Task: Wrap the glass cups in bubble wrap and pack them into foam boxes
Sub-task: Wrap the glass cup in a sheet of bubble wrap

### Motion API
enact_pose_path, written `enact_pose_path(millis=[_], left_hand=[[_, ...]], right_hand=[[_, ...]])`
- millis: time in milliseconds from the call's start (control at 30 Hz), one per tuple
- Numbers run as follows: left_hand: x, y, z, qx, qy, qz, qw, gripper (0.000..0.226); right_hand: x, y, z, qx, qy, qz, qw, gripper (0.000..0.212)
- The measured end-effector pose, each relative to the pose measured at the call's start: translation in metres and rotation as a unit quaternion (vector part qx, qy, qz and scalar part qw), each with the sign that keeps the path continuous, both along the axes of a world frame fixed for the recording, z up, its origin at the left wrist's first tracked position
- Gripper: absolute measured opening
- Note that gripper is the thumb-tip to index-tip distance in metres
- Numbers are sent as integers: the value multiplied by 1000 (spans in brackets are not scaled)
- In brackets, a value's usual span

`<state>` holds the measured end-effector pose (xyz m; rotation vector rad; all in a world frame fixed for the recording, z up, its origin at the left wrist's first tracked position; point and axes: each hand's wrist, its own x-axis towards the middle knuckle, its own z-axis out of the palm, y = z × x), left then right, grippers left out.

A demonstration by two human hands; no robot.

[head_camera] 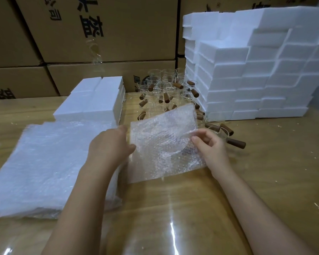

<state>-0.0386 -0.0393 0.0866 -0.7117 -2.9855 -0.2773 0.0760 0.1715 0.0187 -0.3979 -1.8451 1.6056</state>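
A: step?
B: picking a sheet. Left hand (109, 144) grips the left edge of one bubble wrap sheet (162, 137), thumb in front; right hand (210, 146) pinches the right edge. Sheet is held up off the counter (173, 208), beside the sheet stack (44, 162)
A: next?
B: my guess: lay it flat, take the nearest glass cup (219, 131) just behind the right hand. More cups stand further back, between the foam boxes (247, 70)
A: unclear?
B: dark smudge through the sheet, can't tell what it is
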Motion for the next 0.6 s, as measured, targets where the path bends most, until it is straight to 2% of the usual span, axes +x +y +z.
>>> enact_pose_path(millis=[100, 200, 367, 467, 600], left_hand=[[0, 1, -1, 58, -21, -7, 998, 47], [1, 2, -3, 73, -6, -18, 997, 42], [-1, 3, -2, 120, 28, -15, 992, 46], [2, 2, 4, 179, 78, -22, 980, 60], [13, -3, 20, 226, 131, -117, 958, 87]], right_hand=[[1, 1, 1, -1, 14, -2, 1000, 22], [0, 1, 1, 3, 18, -8, 1000, 25], [-1, -6, 6, 95, 49, -48, 993, 27], [3, -10, 14, 116, 84, -37, 989, 33], [9, -23, 32, 111, 116, -16, 987, 24]])
